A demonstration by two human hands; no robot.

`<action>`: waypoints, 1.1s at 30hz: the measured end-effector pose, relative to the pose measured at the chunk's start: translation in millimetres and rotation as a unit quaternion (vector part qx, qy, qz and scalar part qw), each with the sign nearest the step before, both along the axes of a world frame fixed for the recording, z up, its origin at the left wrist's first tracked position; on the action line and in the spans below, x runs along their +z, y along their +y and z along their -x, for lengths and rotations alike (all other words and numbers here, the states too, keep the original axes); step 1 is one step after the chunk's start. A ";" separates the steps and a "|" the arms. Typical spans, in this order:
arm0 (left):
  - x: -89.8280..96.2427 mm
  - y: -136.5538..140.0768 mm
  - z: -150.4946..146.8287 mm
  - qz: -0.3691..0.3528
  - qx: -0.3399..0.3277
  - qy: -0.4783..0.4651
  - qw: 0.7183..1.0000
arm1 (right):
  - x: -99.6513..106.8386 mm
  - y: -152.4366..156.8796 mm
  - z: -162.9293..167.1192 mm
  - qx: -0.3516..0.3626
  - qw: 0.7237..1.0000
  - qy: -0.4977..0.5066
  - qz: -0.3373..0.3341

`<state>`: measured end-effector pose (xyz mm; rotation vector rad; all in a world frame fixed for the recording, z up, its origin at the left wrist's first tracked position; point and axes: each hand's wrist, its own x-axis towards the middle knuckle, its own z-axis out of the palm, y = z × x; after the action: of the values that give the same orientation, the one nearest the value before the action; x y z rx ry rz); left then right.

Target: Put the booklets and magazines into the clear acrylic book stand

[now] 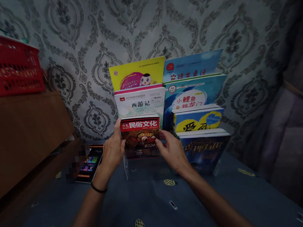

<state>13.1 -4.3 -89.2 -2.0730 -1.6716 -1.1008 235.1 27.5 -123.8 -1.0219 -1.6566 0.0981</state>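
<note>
Between my two hands stands a red and dark book [141, 136] with white Chinese lettering, in the front left of a stepped clear rack [138, 168]. My left hand [113, 149] is closed on its left edge, thumb on the cover. On the right edge, my right hand [171, 148] grips the same book, thumb in front. Behind it rise a white book [140, 102] and a yellow book [138, 72]. The rack's right column holds a dark blue book [204, 153], a blue and yellow book [198, 120], a teal book [195, 91] and a light blue book [192, 64].
A dark book [90, 163] lies on the blue patterned cloth [108, 214] to the left. Beyond it are a brown wooden box [19, 137] and a red basket [4, 61] on top. A curtain [287, 122] hangs at the right, and patterned wallpaper [136, 30] covers the back wall.
</note>
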 end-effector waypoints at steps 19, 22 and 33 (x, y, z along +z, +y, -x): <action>15.4 1.5 20.0 -0.039 -0.113 -0.124 0.985 | 6.9 -35.7 27.0 -0.050 0.992 -0.085 -0.079; 18.5 1.3 23.4 -0.019 -0.127 -0.139 0.982 | -3.5 -27.3 27.6 -0.031 0.993 -0.090 -0.066; 11.3 10.8 25.8 -0.047 -0.151 -0.161 0.974 | -7.2 -24.0 27.0 -0.050 0.994 -0.083 -0.048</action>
<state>-12.7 6.5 -77.9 -2.2317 -1.4230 -1.6563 208.1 3.5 -131.0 -1.0602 -1.7387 -0.1338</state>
